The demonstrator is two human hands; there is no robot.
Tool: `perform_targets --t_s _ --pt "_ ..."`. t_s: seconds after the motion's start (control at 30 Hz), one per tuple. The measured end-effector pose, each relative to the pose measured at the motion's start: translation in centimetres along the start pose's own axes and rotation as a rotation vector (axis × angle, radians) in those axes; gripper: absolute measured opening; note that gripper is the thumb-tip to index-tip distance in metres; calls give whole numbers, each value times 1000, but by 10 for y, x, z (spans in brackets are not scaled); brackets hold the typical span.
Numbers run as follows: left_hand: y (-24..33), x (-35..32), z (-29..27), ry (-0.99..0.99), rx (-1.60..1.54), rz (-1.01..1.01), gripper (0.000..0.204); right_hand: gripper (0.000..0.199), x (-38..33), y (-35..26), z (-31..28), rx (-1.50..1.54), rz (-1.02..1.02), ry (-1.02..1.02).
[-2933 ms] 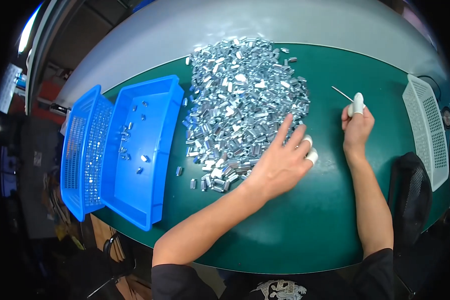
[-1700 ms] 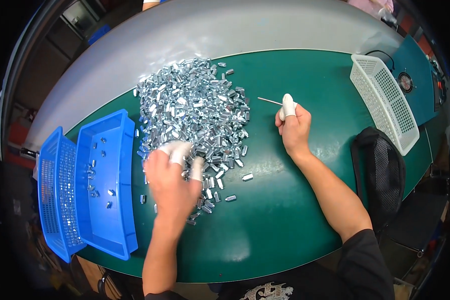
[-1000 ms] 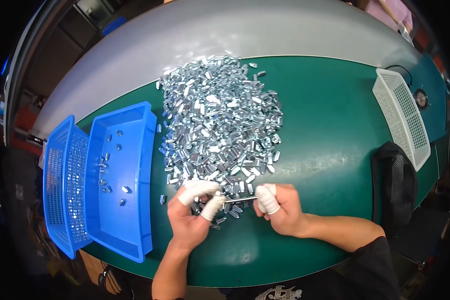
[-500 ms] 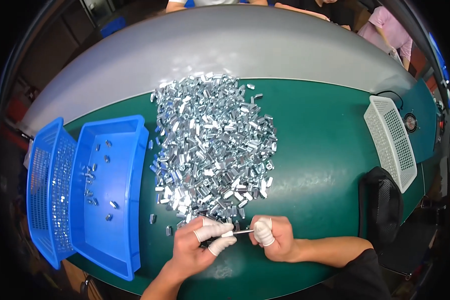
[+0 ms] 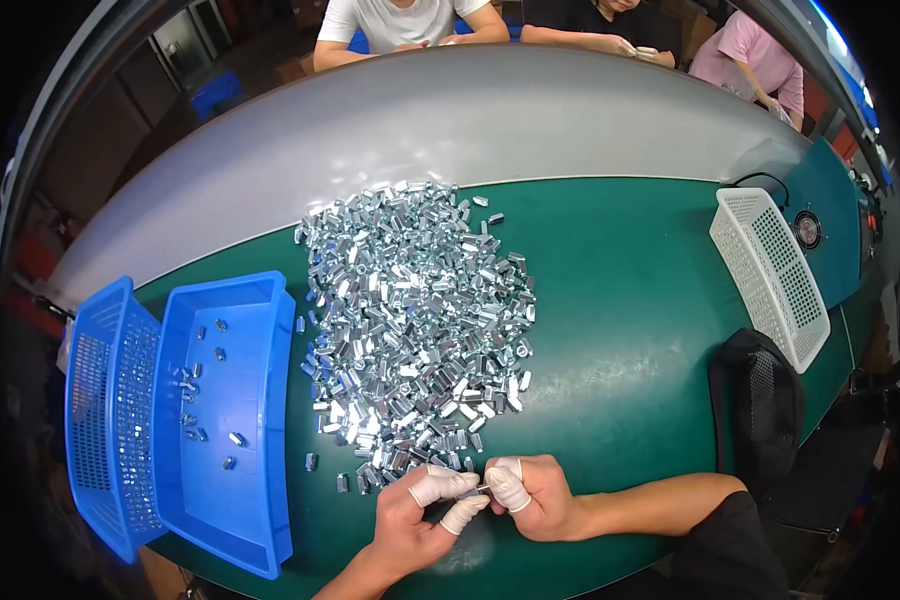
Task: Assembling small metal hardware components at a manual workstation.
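From the head view I see my left hand (image 5: pixel 410 520) and right hand (image 5: pixel 535 497) meeting fingertip to fingertip, pinched together on a small shiny metal piece (image 5: pixel 483 488) lying crosswise between them, just below the heap of silvery metal parts (image 5: pixel 415 320) on the green table (image 5: pixel 630 300).

Nuts (image 5: pixel 415 330): bright plated metal, shiny, heaped mid-table. Table (image 5: pixel 620 300): matt green mat, scuffed paler in patches; far edge smooth grey. Tray (image 5: pixel 225 420) and basket (image 5: pixel 105 410) at left edge: glossy blue plastic. White basket (image 5: pixel 770 275) at right edge: plastic mesh. Fingertips (image 5: pixel 440 487): white rubbery cots.
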State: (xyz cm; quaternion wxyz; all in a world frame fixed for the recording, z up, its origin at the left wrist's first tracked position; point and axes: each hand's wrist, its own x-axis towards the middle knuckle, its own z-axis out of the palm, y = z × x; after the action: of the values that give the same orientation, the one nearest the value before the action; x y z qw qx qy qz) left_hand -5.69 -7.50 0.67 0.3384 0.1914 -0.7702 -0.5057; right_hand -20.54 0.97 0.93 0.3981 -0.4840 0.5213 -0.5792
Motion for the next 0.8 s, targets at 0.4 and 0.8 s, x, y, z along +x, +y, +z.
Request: perform_targets --t_s 0.4,0.8 --pt "19 1 -9 -235 -165 -415 26 35 -2 8 -7 -81 -272 -25" --pt "32 13 -18 130 537 190 18 41 6 -7 -11 -15 -40 41"
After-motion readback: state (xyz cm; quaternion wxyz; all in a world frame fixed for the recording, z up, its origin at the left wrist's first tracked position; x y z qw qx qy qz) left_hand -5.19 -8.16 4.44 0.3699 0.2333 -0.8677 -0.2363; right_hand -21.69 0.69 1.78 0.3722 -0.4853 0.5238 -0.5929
